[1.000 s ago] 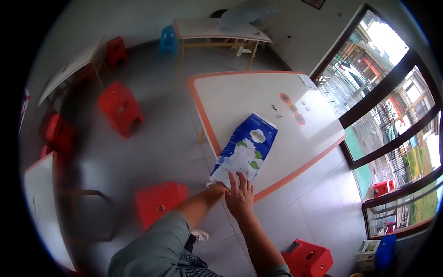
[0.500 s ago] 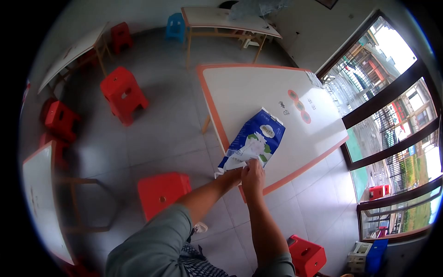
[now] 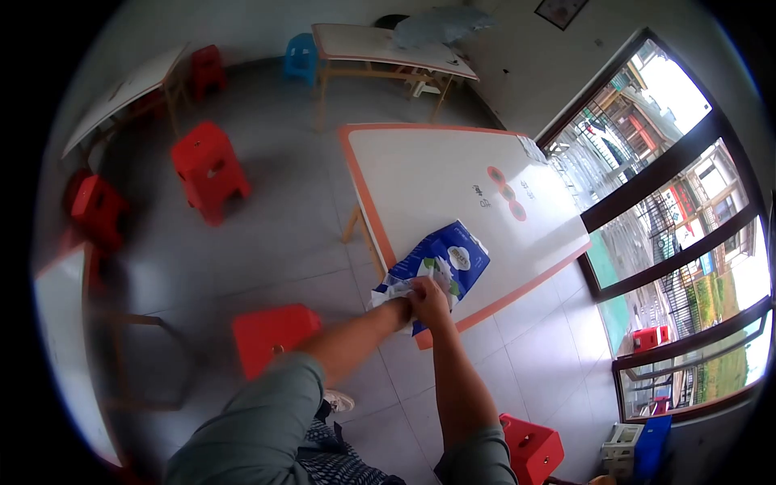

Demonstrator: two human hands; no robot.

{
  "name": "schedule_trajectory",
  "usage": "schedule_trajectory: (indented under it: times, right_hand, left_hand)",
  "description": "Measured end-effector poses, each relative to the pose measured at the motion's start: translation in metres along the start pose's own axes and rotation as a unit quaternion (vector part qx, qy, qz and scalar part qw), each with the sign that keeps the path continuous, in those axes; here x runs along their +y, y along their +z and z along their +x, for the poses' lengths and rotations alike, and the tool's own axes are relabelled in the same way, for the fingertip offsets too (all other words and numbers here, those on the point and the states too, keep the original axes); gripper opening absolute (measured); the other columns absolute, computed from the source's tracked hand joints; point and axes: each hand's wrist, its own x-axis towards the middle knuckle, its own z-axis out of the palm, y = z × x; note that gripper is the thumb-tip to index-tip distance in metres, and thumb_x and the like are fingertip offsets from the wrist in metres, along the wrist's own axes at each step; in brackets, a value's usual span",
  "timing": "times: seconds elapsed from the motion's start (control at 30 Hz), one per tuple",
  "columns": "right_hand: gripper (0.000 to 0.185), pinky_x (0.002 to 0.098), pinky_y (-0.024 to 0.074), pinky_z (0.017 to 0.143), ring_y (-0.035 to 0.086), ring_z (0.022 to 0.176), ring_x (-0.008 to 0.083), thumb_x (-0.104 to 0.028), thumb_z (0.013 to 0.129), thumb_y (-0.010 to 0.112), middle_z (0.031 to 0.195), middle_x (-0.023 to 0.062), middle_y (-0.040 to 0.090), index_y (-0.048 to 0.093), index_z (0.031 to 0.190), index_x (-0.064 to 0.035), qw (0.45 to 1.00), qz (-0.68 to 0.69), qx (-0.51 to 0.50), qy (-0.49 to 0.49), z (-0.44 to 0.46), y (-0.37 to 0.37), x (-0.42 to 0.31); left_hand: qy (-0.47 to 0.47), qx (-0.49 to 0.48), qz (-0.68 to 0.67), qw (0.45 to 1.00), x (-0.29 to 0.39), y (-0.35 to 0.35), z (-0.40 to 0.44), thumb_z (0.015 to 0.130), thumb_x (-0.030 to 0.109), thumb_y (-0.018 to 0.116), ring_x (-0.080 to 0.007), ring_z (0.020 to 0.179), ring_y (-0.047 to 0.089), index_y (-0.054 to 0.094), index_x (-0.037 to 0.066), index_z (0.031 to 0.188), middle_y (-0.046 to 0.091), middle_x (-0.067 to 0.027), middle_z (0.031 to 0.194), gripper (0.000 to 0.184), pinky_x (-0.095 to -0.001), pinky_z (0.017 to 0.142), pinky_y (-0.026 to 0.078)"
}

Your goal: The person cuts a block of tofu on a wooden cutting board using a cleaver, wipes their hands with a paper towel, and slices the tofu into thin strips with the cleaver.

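A blue printed plastic pack (image 3: 461, 249) with a white flower and green leaves lies at the near left corner of the white table (image 3: 420, 178). Crumpled white material (image 3: 390, 289) shows at its near end, which juts over the table edge. My right hand (image 3: 430, 301) is closed at this near end, its fingers pinching the edge of the pack. Beside it, my left hand (image 3: 396, 313) reaches to the same end, with its fingers hidden by the pack and the right hand.
Red stools stand to the near left (image 3: 271, 335), far left (image 3: 208, 170) and near right (image 3: 529, 449). Another table (image 3: 356, 40) with a clear plastic sheet (image 3: 440, 26) is at the back. Glass doors (image 3: 647, 214) line the right side.
Both hands have shifted slightly left in view, and the pack's near end is more bunched up. The camera view has also moved a little.
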Motion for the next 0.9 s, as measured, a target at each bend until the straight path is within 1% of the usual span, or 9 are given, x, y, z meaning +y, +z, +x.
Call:
schedule_trajectory:
  times: [0.13, 0.23, 0.33, 0.4, 0.43, 0.63, 0.77, 0.83, 0.9]
  right_hand:
    - [0.033, 0.0380, 0.0533, 0.090, 0.070, 0.097, 0.0331, -0.033, 0.095, 0.069, 0.107, 0.0173, 0.072, 0.073, 0.108, -0.0037, 0.998, -0.012, -0.032, 0.053, -0.013, -0.017, 0.000]
    - [0.046, 0.0345, 0.0491, 0.096, 0.067, 0.105, 0.0245, -0.044, 0.104, 0.057, 0.113, 0.0176, 0.072, 0.072, 0.117, -0.0020, 0.968, 0.099, -0.092, 0.213, -0.019, -0.022, 0.005]
    - [0.047, 0.0338, 0.0446, 0.103, 0.064, 0.114, 0.0274, -0.041, 0.105, 0.055, 0.118, 0.0167, 0.070, 0.066, 0.127, -0.0010, 0.961, 0.221, -0.011, 0.163, -0.029, 0.006, 0.050]
    - [0.047, 0.0352, 0.0417, 0.107, 0.061, 0.121, 0.0307, -0.040, 0.106, 0.052, 0.122, 0.0186, 0.069, 0.063, 0.132, -0.0012, 0.982, 0.137, -0.012, 0.131, -0.033, 0.013, 0.067]
    - [0.047, 0.0362, 0.0421, 0.107, 0.062, 0.121, 0.0322, -0.040, 0.107, 0.051, 0.122, 0.0194, 0.069, 0.063, 0.131, -0.0012, 0.981, 0.115, -0.001, 0.156, -0.036, 0.014, 0.059]
    - [0.047, 0.0380, 0.0463, 0.102, 0.065, 0.115, 0.0350, -0.041, 0.106, 0.051, 0.118, 0.0214, 0.070, 0.064, 0.128, -0.0018, 0.975, 0.132, 0.011, 0.179, -0.033, 0.012, 0.056]
    - [0.038, 0.0359, 0.0485, 0.098, 0.066, 0.111, 0.0312, -0.031, 0.104, 0.055, 0.115, 0.0186, 0.071, 0.066, 0.127, -0.0034, 0.985, 0.087, 0.031, 0.147, -0.044, 0.006, 0.064]
    - [0.035, 0.0353, 0.0490, 0.098, 0.067, 0.111, 0.0299, -0.028, 0.103, 0.057, 0.115, 0.0177, 0.071, 0.066, 0.127, -0.0040, 0.989, 0.079, 0.034, 0.124, -0.040, 0.006, 0.066]
    - [0.031, 0.0343, 0.0492, 0.098, 0.067, 0.110, 0.0282, -0.022, 0.102, 0.058, 0.116, 0.0162, 0.071, 0.067, 0.126, -0.0048, 0.992, 0.060, 0.053, 0.094, -0.039, 0.005, 0.067]
  left_hand:
    - [-0.085, -0.070, -0.041, 0.993, 0.007, -0.026, -0.010, 0.090, 0.012, 0.057, -0.0304, 0.109, 0.068, 0.070, -0.004, 0.116, 0.071, -0.0215, 0.120, 0.033, -0.0428, 0.098, 0.051]
    - [-0.132, -0.107, -0.059, 0.984, 0.010, -0.043, -0.016, 0.090, 0.012, 0.058, -0.0301, 0.108, 0.068, 0.071, -0.004, 0.115, 0.071, -0.0213, 0.120, 0.032, -0.0428, 0.097, 0.051]
    - [-0.069, -0.115, -0.015, 0.991, 0.006, -0.064, -0.001, 0.091, 0.015, 0.059, -0.0286, 0.105, 0.070, 0.072, 0.000, 0.116, 0.073, -0.0197, 0.119, 0.032, -0.0422, 0.094, 0.053]
    - [0.043, -0.126, 0.047, 0.990, -0.004, -0.075, 0.014, 0.093, 0.023, 0.063, -0.0250, 0.100, 0.073, 0.076, 0.010, 0.120, 0.075, -0.0153, 0.117, 0.033, -0.0403, 0.086, 0.056]
    - [0.052, -0.119, 0.091, 0.987, 0.001, -0.076, 0.013, 0.087, 0.021, 0.070, -0.0306, 0.097, 0.074, 0.080, 0.011, 0.110, 0.078, -0.0150, 0.104, 0.027, -0.0426, 0.084, 0.057]
    - [0.115, -0.051, 0.331, 0.935, 0.001, -0.045, 0.003, 0.084, 0.010, 0.072, -0.0372, 0.104, 0.072, 0.078, 0.009, 0.107, 0.075, -0.0193, 0.107, 0.024, -0.0454, 0.089, 0.057]
    - [0.176, -0.069, 0.310, 0.932, -0.007, -0.045, -0.014, 0.084, 0.010, 0.070, -0.0376, 0.100, 0.073, 0.078, 0.008, 0.103, 0.075, -0.0197, 0.105, 0.021, -0.0461, 0.085, 0.059]
    - [0.184, 0.048, 0.289, 0.938, -0.020, -0.037, -0.007, 0.085, 0.010, 0.067, -0.0372, 0.094, 0.074, 0.076, 0.006, 0.099, 0.075, -0.0201, 0.103, 0.017, -0.0464, 0.082, 0.060]
    - [0.183, 0.032, 0.318, 0.930, -0.020, -0.036, -0.006, 0.085, 0.011, 0.067, -0.0372, 0.093, 0.074, 0.075, 0.005, 0.097, 0.075, -0.0199, 0.101, 0.015, -0.0464, 0.082, 0.060]
